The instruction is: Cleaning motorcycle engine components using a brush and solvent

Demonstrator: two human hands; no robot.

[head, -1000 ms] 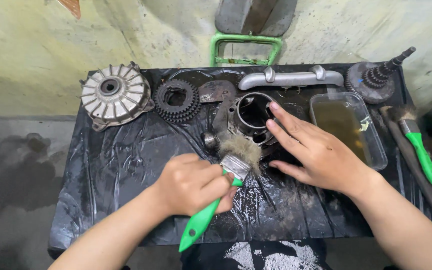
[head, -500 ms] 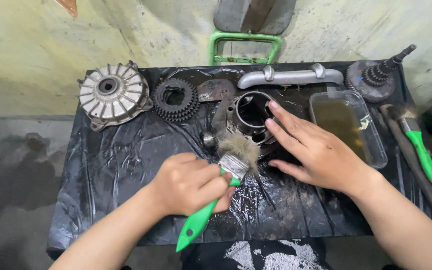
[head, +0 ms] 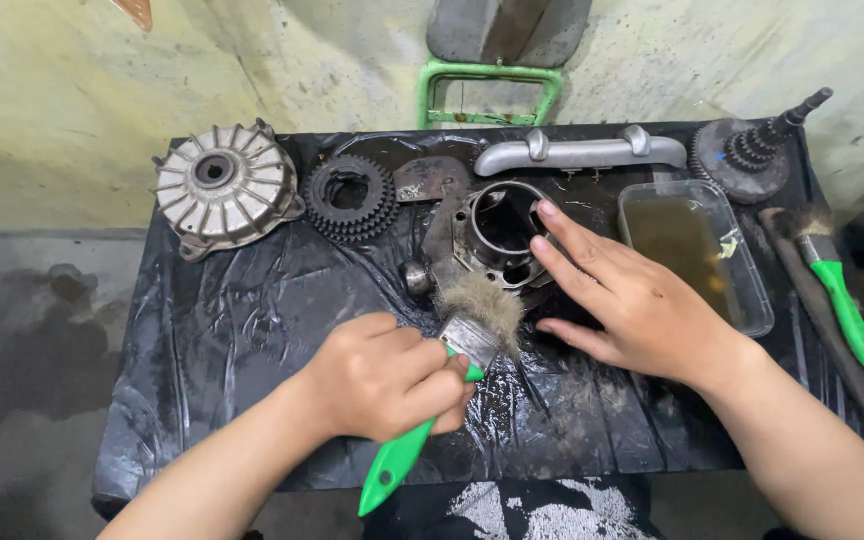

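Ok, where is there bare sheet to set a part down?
Bare black sheet lies below the finned hub and gear, left of the left hand. It is crowded around the cylinder part, right hand and tray.

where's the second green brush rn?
Head view, far right: the spare brush lies on a dark flat bar, right of the plastic tray, below the gear shaft.

Two bare forearms, no sleeves or gloves
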